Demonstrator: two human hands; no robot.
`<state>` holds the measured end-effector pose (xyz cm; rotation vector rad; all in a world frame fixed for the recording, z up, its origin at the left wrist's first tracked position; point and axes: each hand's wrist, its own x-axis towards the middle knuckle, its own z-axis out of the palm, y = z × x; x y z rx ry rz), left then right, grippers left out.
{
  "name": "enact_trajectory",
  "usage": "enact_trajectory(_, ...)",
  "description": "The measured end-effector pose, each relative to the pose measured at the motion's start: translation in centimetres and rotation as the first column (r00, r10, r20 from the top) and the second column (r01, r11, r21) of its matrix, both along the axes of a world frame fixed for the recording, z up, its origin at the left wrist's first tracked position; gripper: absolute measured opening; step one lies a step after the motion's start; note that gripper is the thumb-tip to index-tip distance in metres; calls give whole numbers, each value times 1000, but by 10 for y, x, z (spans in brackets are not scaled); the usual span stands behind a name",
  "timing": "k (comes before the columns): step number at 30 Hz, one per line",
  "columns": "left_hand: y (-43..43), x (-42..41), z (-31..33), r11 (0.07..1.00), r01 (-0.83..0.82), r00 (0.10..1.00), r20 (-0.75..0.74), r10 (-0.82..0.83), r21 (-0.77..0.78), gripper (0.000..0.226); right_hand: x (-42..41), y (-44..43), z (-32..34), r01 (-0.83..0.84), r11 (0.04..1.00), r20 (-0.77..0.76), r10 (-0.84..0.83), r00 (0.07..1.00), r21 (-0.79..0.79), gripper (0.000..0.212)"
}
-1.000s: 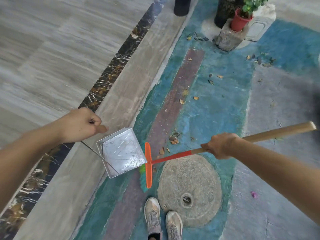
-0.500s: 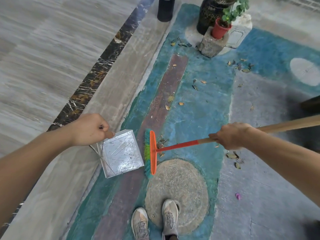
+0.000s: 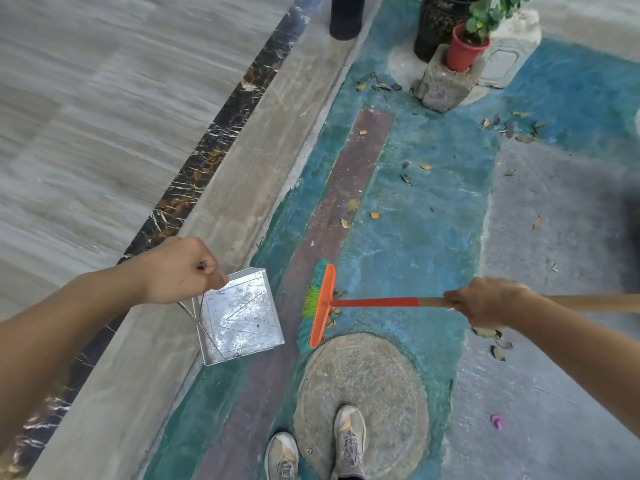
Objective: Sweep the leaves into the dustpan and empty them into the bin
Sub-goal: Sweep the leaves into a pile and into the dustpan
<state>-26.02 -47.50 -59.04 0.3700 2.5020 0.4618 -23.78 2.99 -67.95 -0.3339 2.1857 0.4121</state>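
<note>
Head view: dustpan [image 3: 242,315] below left grip [image 3: 180,270]; broom [image 3: 320,306] left of right grip [image 3: 485,301].

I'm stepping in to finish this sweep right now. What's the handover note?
Left hand: closed on the handle of the metal dustpan, which looks empty.
Right hand: closed on the broom handle; the broom head sits just right of the pan.
A few leaves lie at the broom head; more leaves are scattered ahead.
Done: nothing collected yet.
Left: sweep in, empty; no bin identified.
</note>
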Motion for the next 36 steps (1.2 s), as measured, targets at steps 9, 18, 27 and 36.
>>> enact_trajectory(9,7,-13,-5,993,-112,993,16,113,-20,59,-1,103,12,273,960,23,-272,962,-64,38)
enact_trajectory(18,26,9,-21,994,-106,993,48,106,-4,58,-67,6,-39,583,736,-38,-631,775,-345,45)
enact_trajectory(27,31,19,-28,979,-187,981,68,182,79,61,-79,-107,-91,843,410,92,-880,466,-347,42)
enact_trajectory(36,55,21,-20,954,-268,960,125,252,134,63,-18,-107,-45,896,370,166,-894,416,-247,30)
